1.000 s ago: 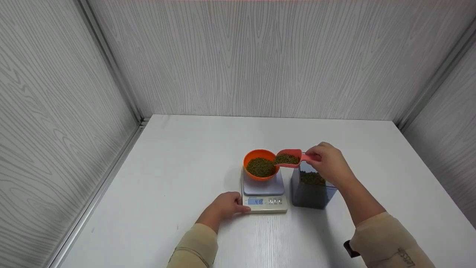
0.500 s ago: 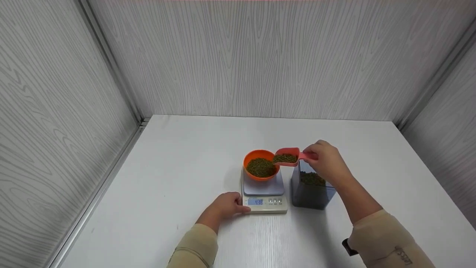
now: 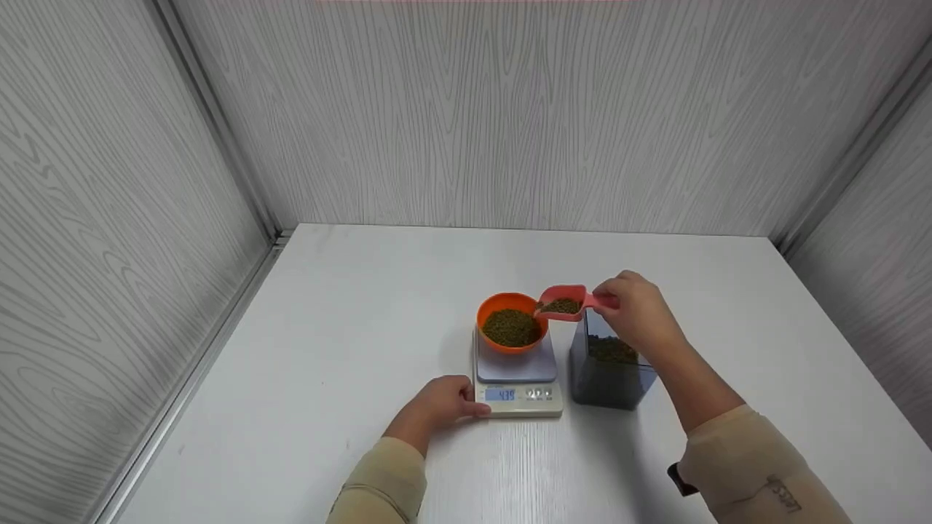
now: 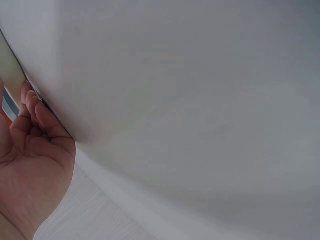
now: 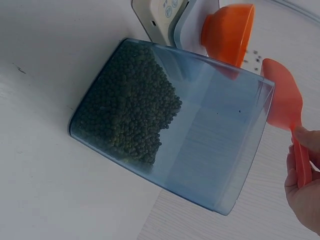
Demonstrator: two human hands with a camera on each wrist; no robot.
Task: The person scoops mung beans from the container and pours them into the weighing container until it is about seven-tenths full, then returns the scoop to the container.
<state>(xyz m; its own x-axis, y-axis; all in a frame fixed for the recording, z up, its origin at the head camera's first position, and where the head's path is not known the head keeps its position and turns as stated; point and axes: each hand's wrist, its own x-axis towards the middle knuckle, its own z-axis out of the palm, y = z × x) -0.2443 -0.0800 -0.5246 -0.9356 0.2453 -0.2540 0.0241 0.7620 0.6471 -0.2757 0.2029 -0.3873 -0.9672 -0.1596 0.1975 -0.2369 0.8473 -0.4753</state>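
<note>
My right hand [image 3: 637,309] pinches the handle of a red scoop [image 3: 569,316], which holds small greenish-brown pellets. The scoop's lip is at the right rim of an orange bowl [image 3: 483,317] partly filled with the same pellets. In the right wrist view a few loose pellets fall between the scoop and the bowl. The bowl sits on a digital kitchen scale [image 3: 515,370], its display lit. My left hand [image 3: 443,400] grips the scale's front left corner, thumb at the front edge; in the left wrist view its fingers are curled against the side.
A clear bluish plastic container [image 5: 210,135], part-filled with pellets [image 5: 135,105], stands just right of the scale, below my right hand. The white tabletop [image 3: 349,313] is bounded by a grey wood-grain panel [image 3: 466,116] at the back and similar panels at both sides.
My right hand and the scoop have shifted slightly left and away from me. Fewer pellets are in the scoop, and the number on the scale's display has risen. The left hand stays put.
</note>
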